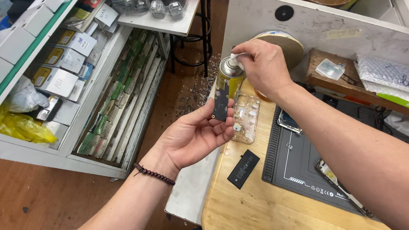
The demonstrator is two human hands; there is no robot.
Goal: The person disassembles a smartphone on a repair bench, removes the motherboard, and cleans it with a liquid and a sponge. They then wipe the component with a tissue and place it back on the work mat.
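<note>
Left of the spray can point(227, 81): shelves point(62, 80) of white boxes. Left hand point(196, 134), beaded bracelet point(154, 173) at the wrist, grip closed on a small dark circuit board point(221, 103) held against the can. Right hand point(262, 67) atop the can, grip clamped round its white nozzle. Below the can, on the wooden counter point(246, 206): clear phone case point(245, 117), black battery point(243, 169). Right of the can: dark work mat point(300, 170).
</note>
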